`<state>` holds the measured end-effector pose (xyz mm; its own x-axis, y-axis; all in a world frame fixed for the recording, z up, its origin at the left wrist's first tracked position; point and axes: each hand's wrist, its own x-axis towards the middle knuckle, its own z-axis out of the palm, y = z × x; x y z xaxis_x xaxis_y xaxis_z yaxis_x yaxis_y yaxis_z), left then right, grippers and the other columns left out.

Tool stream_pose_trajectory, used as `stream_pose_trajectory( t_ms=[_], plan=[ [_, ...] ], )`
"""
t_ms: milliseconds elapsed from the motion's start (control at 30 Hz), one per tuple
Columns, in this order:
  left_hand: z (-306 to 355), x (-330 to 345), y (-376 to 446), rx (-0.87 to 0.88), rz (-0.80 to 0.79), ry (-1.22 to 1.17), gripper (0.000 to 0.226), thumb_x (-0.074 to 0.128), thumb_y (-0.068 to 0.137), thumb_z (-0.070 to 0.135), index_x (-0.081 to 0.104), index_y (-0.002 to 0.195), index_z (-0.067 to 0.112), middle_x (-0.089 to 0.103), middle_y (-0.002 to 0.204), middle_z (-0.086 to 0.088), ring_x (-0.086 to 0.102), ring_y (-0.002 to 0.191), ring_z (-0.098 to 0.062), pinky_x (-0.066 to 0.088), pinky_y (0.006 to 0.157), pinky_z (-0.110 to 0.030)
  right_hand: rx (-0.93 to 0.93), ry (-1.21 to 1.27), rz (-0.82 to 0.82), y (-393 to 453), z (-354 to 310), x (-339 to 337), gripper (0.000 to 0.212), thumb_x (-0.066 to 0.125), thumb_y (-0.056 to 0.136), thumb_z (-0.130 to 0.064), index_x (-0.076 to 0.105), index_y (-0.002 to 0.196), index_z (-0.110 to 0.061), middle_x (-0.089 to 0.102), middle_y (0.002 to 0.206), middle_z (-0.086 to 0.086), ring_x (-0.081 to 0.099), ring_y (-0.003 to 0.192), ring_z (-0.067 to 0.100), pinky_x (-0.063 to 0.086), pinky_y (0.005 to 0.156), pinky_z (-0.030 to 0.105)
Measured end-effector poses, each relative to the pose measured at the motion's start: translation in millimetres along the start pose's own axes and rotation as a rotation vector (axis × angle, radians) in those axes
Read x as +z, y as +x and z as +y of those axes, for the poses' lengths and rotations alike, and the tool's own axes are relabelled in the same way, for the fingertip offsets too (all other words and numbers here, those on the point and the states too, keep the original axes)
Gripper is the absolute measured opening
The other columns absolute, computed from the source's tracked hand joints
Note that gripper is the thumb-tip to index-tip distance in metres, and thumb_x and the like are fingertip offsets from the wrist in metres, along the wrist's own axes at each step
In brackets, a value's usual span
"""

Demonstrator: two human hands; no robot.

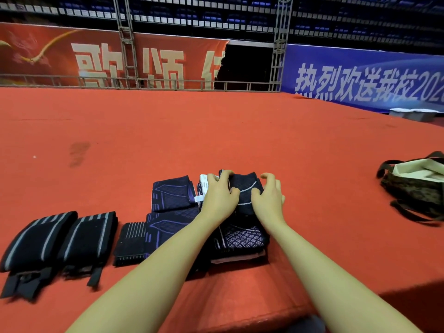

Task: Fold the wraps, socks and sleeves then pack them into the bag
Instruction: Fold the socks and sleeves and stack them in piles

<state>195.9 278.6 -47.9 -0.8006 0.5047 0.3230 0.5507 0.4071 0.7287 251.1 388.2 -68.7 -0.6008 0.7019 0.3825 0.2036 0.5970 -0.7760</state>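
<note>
A folded dark sock (pixel 243 188) with a thin white line lies in the middle of the red carpet. My left hand (pixel 219 193) grips its left side with curled fingers, and my right hand (pixel 269 195) grips its right side. Under my left hand a white patterned piece (pixel 203 186) shows. Two folded dark sleeves with purple pattern (pixel 171 192) (pixel 168 227) lie just left. A folded sleeve with a white diamond mesh (pixel 241 239) lies between my forearms. Two black wraps with grey stripes (pixel 39 239) (pixel 90 236) lie at the far left. The camouflage bag (pixel 413 186) stands open at right.
A small black folded piece with fine white stripes (pixel 131 241) lies between the wraps and the sleeves. The red carpet's front edge (pixel 264 318) drops off near me. Banners and a metal railing (pixel 144 82) close the far side. Pale containers (pixel 410 114) stand at far right.
</note>
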Motion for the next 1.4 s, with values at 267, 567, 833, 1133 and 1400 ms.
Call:
stream_pose_trajectory(
  t_ms=[267,567,833,1133,1400],
  plan=[
    [-3,-20,-29,-0.132,-0.070,0.128,0.042,0.048,0.089,0.026,0.041,0.130,0.017,0.042,0.125,-0.012,0.049,0.109,-0.029,0.042,0.091,-0.036,0.058,-0.146,-0.074,-23,-9,-10,0.027,0.051,0.084,-0.019,0.056,0.111,-0.018,0.062,0.106,0.003,0.056,0.101,0.027,0.039,0.075,0.033],
    [-34,1,-55,0.028,-0.016,0.654,0.037,0.043,0.094,0.033,0.047,0.128,0.017,0.039,0.131,-0.008,0.038,0.120,-0.028,0.030,0.094,-0.038,-0.027,-0.305,-0.140,-55,1,-3,0.026,0.043,0.091,-0.015,0.049,0.116,-0.011,0.054,0.119,0.008,0.053,0.107,0.031,0.040,0.083,0.040],
    [-39,5,-49,0.112,-0.059,0.667,0.042,0.038,0.094,0.028,0.042,0.134,0.016,0.036,0.140,-0.007,0.029,0.131,-0.024,0.022,0.105,-0.038,-0.352,-0.660,-0.105,-42,5,0,0.044,0.044,0.085,-0.010,0.046,0.129,-0.018,0.046,0.133,0.001,0.044,0.118,0.023,0.026,0.090,0.038],
    [-45,8,-50,-0.034,-0.256,0.634,0.065,0.027,0.096,0.033,-0.004,0.152,0.019,-0.006,0.160,-0.006,-0.009,0.146,-0.024,-0.006,0.117,-0.045,-0.278,-0.667,-0.497,-37,25,12,0.052,0.027,0.100,-0.032,0.016,0.151,-0.023,0.010,0.159,-0.009,0.022,0.143,0.014,0.006,0.112,0.048],
    [-29,-11,-18,0.008,-0.285,0.723,0.060,0.037,0.091,0.044,0.033,0.138,0.007,0.035,0.141,-0.012,0.032,0.132,-0.028,0.017,0.112,-0.045,-0.434,-0.775,-0.425,-13,-2,18,0.050,0.034,0.097,-0.030,0.028,0.145,-0.019,0.015,0.158,-0.003,0.016,0.143,0.016,0.009,0.110,0.048]
  ],
)
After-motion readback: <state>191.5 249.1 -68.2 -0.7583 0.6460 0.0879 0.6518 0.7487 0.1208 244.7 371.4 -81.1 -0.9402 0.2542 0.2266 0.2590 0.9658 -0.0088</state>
